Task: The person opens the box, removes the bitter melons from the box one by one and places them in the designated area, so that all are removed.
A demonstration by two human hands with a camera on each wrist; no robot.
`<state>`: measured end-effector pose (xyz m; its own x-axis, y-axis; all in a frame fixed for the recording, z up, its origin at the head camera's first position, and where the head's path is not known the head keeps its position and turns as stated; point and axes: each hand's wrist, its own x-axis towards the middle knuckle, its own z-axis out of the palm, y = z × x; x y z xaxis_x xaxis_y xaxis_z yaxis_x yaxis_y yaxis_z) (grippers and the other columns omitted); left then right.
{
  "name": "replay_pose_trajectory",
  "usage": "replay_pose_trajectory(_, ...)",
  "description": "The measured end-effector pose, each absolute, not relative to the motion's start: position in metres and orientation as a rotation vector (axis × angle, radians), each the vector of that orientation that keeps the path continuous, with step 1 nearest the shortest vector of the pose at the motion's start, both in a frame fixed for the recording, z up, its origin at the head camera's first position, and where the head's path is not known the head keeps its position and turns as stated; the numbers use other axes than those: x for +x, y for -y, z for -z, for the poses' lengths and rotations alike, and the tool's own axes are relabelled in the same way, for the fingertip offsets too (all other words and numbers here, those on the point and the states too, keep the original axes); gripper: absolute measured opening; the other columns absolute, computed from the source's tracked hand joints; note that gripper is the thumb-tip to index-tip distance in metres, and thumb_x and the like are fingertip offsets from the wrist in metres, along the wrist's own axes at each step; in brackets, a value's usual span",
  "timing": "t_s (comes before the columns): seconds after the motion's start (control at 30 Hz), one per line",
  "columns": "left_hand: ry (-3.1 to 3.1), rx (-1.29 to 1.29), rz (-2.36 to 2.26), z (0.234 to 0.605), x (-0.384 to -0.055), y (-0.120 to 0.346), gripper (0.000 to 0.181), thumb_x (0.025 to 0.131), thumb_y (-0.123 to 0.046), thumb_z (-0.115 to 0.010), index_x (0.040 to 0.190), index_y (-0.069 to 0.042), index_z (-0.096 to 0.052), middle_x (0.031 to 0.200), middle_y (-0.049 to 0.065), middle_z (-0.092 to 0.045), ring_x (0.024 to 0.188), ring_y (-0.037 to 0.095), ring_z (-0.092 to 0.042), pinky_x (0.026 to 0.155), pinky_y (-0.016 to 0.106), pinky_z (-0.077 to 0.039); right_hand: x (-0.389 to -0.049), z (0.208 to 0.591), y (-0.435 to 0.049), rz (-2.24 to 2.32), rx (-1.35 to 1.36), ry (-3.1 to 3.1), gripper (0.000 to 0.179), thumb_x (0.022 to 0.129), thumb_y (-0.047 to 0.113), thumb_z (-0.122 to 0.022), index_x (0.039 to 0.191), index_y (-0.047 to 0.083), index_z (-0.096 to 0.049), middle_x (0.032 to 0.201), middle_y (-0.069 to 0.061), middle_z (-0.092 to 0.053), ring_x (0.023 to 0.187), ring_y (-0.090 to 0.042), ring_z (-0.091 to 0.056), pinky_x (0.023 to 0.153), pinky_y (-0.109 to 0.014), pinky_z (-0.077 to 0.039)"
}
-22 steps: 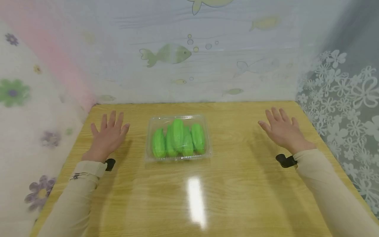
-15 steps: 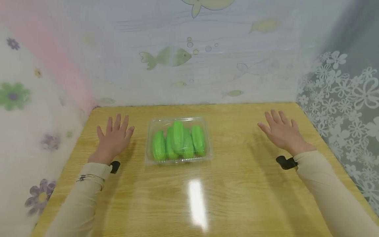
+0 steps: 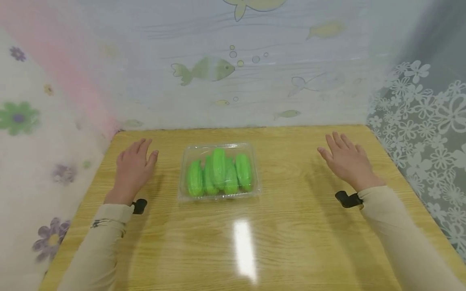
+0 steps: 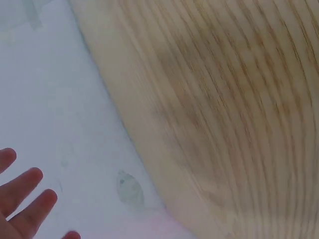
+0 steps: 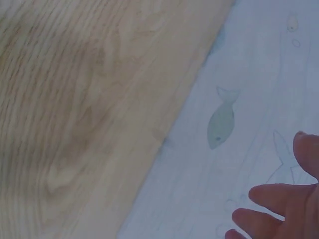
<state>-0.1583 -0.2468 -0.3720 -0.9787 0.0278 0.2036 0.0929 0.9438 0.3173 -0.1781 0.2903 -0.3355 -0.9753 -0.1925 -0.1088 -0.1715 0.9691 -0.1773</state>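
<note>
Below the fish-print wall [image 3: 255, 93], wood-grain table [image 3: 291, 242]. Clear plastic container [image 3: 185, 165] sits on it, toward 11 o'clock from the middle of the visible tabletop; long axis runs 9 to 3. Left hand [image 3: 132, 171] at container's 9 o'clock, apart from it, fingers released, loosely extended toward 12 to 1. Right hand [image 3: 350, 165] at its 3 o'clock, farther off, fingers released, outstretched toward 11. Inside container: five green ridged pieces [image 3: 219, 167], long axes roughly 12 to 6, middle one over its neighbours, rightmost leaning slightly toward 11.
</note>
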Motion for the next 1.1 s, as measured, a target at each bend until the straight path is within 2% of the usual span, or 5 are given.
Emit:
replay_pose_trajectory(0.13,2.755,-0.059,0.679,0.379,-0.149,0.241,0.049,0.094,-0.042,-0.034,0.129,-0.009,-0.045,0.129,0.015,-0.043,0.109,0.036,-0.043,0.085,0.053,-0.034,-0.174,0.347,-0.291,0.334,-0.225,-3.111,0.077,0.090,0.059,-0.013,0.138,0.001,-0.029,0.137,-0.023,-0.031,0.119,-0.041,-0.033,0.089,-0.058,-0.026)
replay_pose_trajectory(0.23,2.645,0.088,0.951,0.389,-0.136,0.231,0.042,0.094,-0.043,-0.036,0.110,-0.013,-0.060,0.114,0.005,-0.057,0.090,0.027,-0.053,0.077,0.043,-0.041,-0.166,0.360,-0.291,0.403,-0.181,-3.196,0.066,0.092,0.053,-0.022,0.125,0.004,-0.049,0.117,-0.021,-0.053,0.085,-0.037,-0.056,0.059,-0.049,-0.044)
replay_pose_trajectory(0.5,2.354,0.263,1.712,0.411,-0.114,0.199,0.044,0.089,-0.047,-0.045,0.106,-0.008,-0.057,0.111,0.003,-0.058,0.101,0.014,-0.052,0.086,0.035,-0.041,-0.158,0.395,-0.280,0.688,-0.141,-3.334,0.037,0.095,0.032,-0.039,0.107,0.006,-0.063,0.087,-0.011,-0.066,0.038,-0.017,-0.040,0.036,-0.030,-0.029)
replay_pose_trajectory(0.8,2.355,0.245,1.963,0.428,-0.103,0.172,0.052,0.089,-0.049,-0.043,0.134,-0.024,-0.037,0.136,-0.008,-0.035,0.126,0.013,-0.028,0.100,0.040,-0.025,-0.158,0.428,-0.246,1.312,0.010,-3.108,0.039,0.095,0.038,-0.038,0.105,0.009,-0.064,0.087,-0.003,-0.066,0.080,-0.021,-0.060,0.062,-0.034,-0.041)
replay_pose_trajectory(1.1,2.302,0.310,2.030,0.431,-0.106,0.161,0.056,0.090,-0.053,-0.037,0.140,-0.028,-0.029,0.142,-0.015,-0.024,0.129,0.008,-0.019,0.104,0.037,-0.017,-0.164,0.442,-0.207,1.814,0.022,-2.760,0.042,0.093,0.038,-0.043,0.107,0.003,-0.062,0.090,-0.008,-0.065,0.081,-0.022,-0.062,0.073,-0.036,-0.048)
